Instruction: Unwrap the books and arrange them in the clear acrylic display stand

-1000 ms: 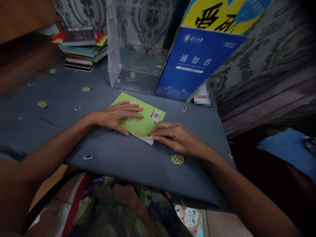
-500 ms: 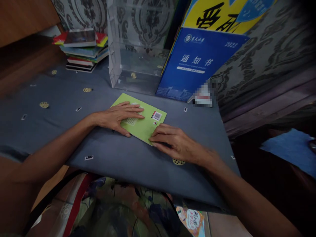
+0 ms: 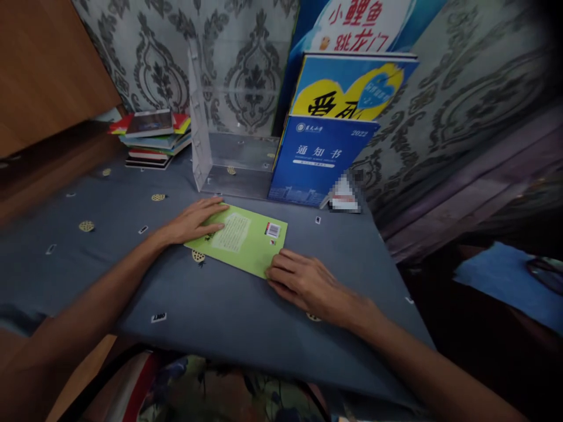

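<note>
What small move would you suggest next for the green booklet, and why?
Probably lift the green booklet by its edges: it lies flat on the blue-grey cloth, with the left hand at its left end and the right hand at its near corner.

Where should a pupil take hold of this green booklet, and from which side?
Probably best at the far long edge of the green booklet, beside the barcode, coming from the far side. It lies thin and flat on the dark blue cloth, so that edge can be pinched from above, and it is free: the left hand and right hand are at the other end and near corner.
</note>
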Available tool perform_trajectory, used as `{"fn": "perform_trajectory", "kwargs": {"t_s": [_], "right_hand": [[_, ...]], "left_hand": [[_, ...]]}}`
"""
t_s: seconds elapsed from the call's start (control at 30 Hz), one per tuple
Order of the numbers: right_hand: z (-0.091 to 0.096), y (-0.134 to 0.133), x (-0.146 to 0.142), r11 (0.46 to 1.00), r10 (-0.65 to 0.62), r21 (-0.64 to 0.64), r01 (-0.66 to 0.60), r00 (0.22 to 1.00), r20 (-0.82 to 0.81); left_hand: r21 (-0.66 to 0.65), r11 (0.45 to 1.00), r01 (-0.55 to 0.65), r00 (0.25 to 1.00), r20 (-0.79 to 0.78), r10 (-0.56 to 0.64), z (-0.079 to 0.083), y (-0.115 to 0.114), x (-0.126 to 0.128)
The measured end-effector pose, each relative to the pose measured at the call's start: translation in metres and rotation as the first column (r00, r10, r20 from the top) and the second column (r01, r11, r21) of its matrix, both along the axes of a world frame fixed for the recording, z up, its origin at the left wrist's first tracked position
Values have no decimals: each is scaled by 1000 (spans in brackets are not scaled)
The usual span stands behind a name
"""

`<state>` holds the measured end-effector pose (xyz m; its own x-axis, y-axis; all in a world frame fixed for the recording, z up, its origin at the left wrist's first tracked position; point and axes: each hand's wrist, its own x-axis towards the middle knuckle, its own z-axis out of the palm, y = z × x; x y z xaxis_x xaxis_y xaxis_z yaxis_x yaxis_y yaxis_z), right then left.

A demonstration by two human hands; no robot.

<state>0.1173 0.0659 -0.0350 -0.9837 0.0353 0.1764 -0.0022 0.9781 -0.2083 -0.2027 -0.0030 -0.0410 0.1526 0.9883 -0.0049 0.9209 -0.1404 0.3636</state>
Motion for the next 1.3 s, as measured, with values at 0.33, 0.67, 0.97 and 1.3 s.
{"fn": "perform_trajectory", "kwargs": {"t_s": [0.33, 0.67, 0.97, 1.3], "right_hand": [[-3, 48, 45, 974, -146, 157, 164, 981, -125], [1, 4, -9, 978, 7, 211, 7, 998, -62], [-1, -13, -53, 975, 63, 215, -48, 996, -63], [-23, -12, -44, 993, 73, 113, -38, 945, -320]], "left_hand": [[109, 992, -62, 998, -15, 64, 1, 1, 24], [100, 982, -158, 987, 46, 154, -5, 19, 36], [60, 976, -208, 965, 174, 195, 0, 20, 32], [-429, 899, -93, 375, 821, 431, 3, -2, 34]]}}
